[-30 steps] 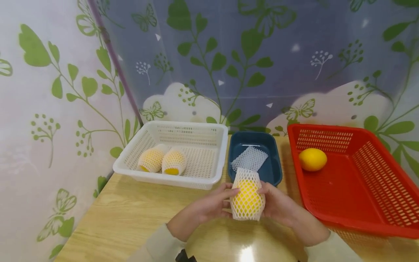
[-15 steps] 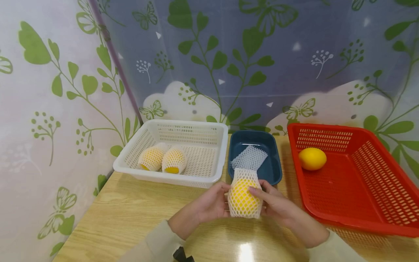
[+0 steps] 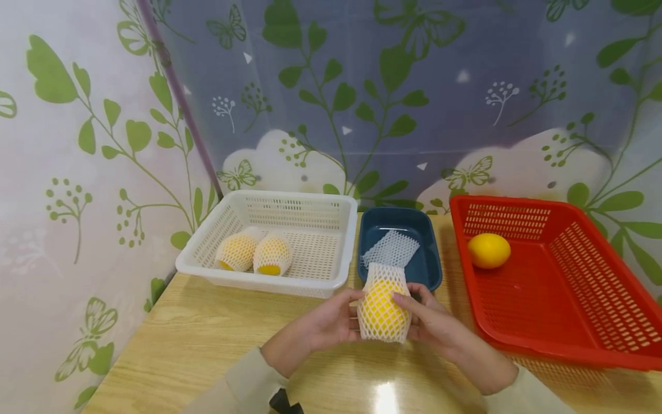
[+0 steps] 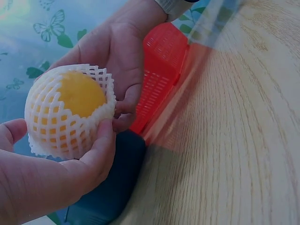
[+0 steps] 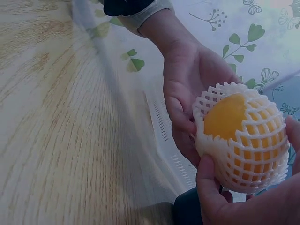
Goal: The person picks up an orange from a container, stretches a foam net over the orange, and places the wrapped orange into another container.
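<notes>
Both hands hold a yellow, lemon-shaped fruit point(image 3: 384, 307) in a white foam net sleeve, just in front of the blue tray. My left hand point(image 3: 331, 322) grips its left side, with the thumb near the net's upper part. From the right, my right hand point(image 3: 439, 322) holds it with the thumb across the net's front. The net's narrower end stretches beyond the fruit toward the tray. In the left wrist view, bare yellow skin of the fruit point(image 4: 83, 93) shows in the net's near opening. The right wrist view shows the same bare patch on the fruit point(image 5: 225, 117).
The dark blue tray point(image 3: 433, 270) holds loose foam netting point(image 3: 391, 248). At left, a white basket point(image 3: 338, 270) contains two netted fruits point(image 3: 273, 254). A bare yellow fruit point(image 3: 489, 250) lies in the red basket point(image 3: 538, 299) at right. All stand on a wooden table point(image 3: 207, 322).
The right thumb has moved from the netted fruit's edge onto its front. The fruit has shifted slightly left and is still held by both hands.
</notes>
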The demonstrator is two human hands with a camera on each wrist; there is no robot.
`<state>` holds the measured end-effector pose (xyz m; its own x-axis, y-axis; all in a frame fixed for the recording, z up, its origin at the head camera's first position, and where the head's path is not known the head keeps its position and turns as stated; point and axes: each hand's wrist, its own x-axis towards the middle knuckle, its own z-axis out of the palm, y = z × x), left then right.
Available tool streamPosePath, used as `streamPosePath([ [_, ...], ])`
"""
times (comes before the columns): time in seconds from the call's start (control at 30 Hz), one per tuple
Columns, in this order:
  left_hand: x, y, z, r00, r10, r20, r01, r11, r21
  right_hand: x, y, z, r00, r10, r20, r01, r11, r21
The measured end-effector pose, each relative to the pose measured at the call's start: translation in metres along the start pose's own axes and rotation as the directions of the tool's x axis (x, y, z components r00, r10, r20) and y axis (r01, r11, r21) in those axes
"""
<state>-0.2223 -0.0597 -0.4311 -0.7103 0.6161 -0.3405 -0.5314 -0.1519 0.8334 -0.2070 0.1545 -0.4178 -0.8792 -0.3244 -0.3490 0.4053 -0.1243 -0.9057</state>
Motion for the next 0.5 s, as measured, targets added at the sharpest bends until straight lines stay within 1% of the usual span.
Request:
streamPosePath([
  [0.13, -0.0012, 0.0008, 0.0004, 1.000, -0.006, -0.010, 0.006, 1.000, 0.001, -0.0012, 0.0004, -0.0003, 1.000, -0.013, 0.022, 0.013, 1.000, 0.012],
  [0.27, -0.0024, 0.0023, 0.0012, 1.000, -0.006, -0.012, 0.006, 1.000, -0.009, -0.0024, 0.0007, 0.0006, 0.999, -0.029, 0.018, 0.028, 0.999, 0.022],
  [0.33, -0.0032, 0.0033, 0.0017, 1.000, 0.006, -0.002, -0.006, 1.000, 0.009, -0.0030, 0.0006, 0.0019, 0.999, -0.040, 0.002, 0.040, 0.999, 0.025],
  [0.5, -0.0045, 0.0070, 0.0042, 0.997, 0.054, 0.055, -0.058, 0.995, 0.081, -0.0062, -0.0019, 0.0076, 0.996, -0.080, -0.031, 0.080, 0.997, 0.001],
])
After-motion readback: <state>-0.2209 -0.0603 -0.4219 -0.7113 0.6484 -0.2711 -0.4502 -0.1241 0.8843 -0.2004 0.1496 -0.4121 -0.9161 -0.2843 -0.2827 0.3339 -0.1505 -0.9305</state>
